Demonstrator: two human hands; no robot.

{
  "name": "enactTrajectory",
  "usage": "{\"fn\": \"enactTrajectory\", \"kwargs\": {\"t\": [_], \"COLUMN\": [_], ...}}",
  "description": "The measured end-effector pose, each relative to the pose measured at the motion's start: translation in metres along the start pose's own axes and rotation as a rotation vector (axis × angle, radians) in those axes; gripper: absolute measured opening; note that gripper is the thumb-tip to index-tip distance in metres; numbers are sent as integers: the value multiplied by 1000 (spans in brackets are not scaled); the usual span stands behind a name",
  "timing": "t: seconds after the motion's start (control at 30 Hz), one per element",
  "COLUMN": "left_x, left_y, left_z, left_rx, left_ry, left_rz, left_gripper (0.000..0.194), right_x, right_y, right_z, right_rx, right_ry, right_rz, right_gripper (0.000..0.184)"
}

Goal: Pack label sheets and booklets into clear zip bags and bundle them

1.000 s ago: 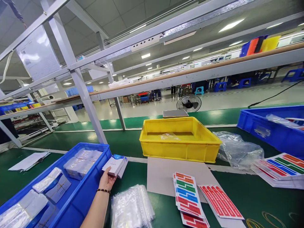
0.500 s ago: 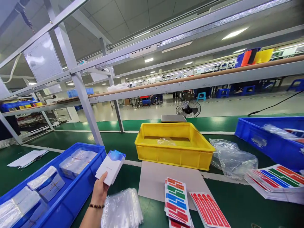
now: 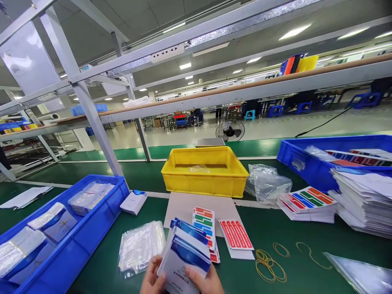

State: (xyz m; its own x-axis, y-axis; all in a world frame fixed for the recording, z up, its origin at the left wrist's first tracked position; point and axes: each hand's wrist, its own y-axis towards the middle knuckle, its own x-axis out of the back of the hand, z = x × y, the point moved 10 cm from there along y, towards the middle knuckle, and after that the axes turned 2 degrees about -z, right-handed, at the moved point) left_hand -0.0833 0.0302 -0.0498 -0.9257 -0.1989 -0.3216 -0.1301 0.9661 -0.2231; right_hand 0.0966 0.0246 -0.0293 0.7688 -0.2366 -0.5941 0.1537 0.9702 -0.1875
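At the bottom middle, my left hand (image 3: 153,277) and my right hand (image 3: 207,281) grip a fanned stack of blue-and-white booklets (image 3: 183,263) from its two sides. My right thumb lies across the top cover. Behind the stack, partly covered by it, are sheets of coloured stickers (image 3: 203,220), and a sheet of red stickers (image 3: 235,234) lies to their right. A pile of clear plastic bags (image 3: 142,245) is left of my hands. A smaller stack of booklets (image 3: 134,202) rests on the green table beside the blue bin.
A blue bin (image 3: 92,239) with bagged booklets stands left; a yellow bin (image 3: 205,183) is ahead on grey cardboard (image 3: 180,204). Rubber bands (image 3: 269,265) lie right, near a tall paper stack (image 3: 364,200) and another blue bin (image 3: 306,165). A metal shelf frame (image 3: 94,122) rises behind.
The small booklet stack that my left hand held now rests on the table by the left blue bin. Both hands now hold another booklet stack nearer me. The view has turned right.
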Motion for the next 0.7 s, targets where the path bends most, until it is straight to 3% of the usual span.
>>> {"fn": "enactTrajectory", "kwargs": {"t": [0.1,0.17,0.23,0.3,0.37,0.53,0.6,0.7], "left_x": [0,-17,-38,-53,-63,-79,-78,-69], "left_y": [-12,-23,-33,-40,-44,-50,-49,-45], "left_z": [-34,-43,-34,-17,-2,15,18,28], "left_rx": [-250,-332,-322,-300,-297,-277,-256,-199], "left_ry": [52,157,235,260,267,354,396,487], "left_rz": [15,154,323,418,452,490,483,459], "left_gripper": [69,83,91,96,99,101,95,72], "right_x": [29,35,29,26,33,44,44,53], "right_y": [-16,-23,-29,-34,-36,-45,-47,-45], "right_z": [14,23,27,22,15,5,1,-10], "right_rx": [121,197,275,306,318,443,482,476], "right_ry": [-110,-265,-459,-601,-691,-827,-879,-1015], "right_rz": [-12,50,187,295,277,153,184,282], "right_gripper": [57,54,48,45,55,101,99,79]}}
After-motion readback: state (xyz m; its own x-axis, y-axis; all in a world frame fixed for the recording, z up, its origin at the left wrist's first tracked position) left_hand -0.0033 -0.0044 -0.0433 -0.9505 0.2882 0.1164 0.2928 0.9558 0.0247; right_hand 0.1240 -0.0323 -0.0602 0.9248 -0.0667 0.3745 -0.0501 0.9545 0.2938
